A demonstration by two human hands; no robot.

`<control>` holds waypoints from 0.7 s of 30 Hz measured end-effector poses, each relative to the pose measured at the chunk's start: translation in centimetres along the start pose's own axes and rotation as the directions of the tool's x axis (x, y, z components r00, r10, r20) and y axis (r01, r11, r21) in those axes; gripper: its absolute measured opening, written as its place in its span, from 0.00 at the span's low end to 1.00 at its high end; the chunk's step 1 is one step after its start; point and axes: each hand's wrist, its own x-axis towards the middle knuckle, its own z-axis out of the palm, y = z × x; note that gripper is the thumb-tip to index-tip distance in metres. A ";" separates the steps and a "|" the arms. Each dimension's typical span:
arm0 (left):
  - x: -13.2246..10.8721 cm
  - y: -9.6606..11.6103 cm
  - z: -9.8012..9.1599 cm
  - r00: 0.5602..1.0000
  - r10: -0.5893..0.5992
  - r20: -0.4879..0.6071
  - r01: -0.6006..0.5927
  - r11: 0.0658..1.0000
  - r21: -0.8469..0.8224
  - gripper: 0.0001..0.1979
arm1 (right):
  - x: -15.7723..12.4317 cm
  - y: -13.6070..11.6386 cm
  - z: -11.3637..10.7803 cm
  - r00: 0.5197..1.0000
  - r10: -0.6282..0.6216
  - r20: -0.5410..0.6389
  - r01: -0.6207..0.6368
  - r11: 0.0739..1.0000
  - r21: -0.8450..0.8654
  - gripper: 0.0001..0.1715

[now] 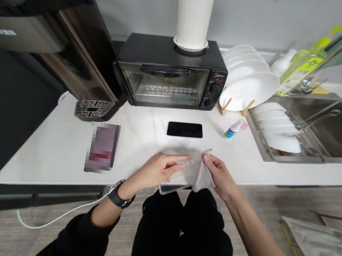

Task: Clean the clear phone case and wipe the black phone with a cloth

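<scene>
Near the counter's front edge, my left hand [157, 170] grips a clear phone case [187, 174], its thumb and index finger along the see-through plastic. A soft grey cloth [204, 179] hangs from my right hand [219, 175], pinched between thumb and fingers. The cloth lies against the right end of the case and hides that part. Just beyond my hands, a phone [185, 130] with a dark screen rests flat on the counter. Right of the phone stands a small spray bottle [232, 130] with a blue label.
A toaster oven [169, 73] stands at the back, bearing a white utensil holder [194, 17]. White plates [250, 90] fill a rack beside the sink [336, 128]. To the left are a coffee machine [96, 109] and a blurred-out flat item [102, 147]. A white cable [55, 220] hangs below the counter.
</scene>
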 end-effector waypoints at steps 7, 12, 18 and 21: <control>-0.5 0.5 0.5 0.992 -0.029 -0.125 0.051 0.982 0.180 0.19 | 0.3 0.8 0.1 0.998 -0.042 -0.049 0.042 0.999 0.015 0.29; -0.5 2.1 1.4 0.984 0.029 -0.178 0.016 0.969 0.248 0.18 | 0.0 0.5 1.0 0.955 -0.252 -0.156 0.207 0.944 -0.257 0.33; -0.2 2.0 2.3 0.996 -0.009 -0.091 0.002 0.997 -0.080 0.22 | -0.5 -0.3 0.7 0.934 -0.345 -0.088 0.242 0.795 -0.557 0.36; -0.3 1.5 2.3 0.987 -0.040 -0.157 0.020 0.991 -0.131 0.21 | -0.1 -0.5 0.1 0.953 -0.303 -0.017 0.250 0.816 -0.522 0.34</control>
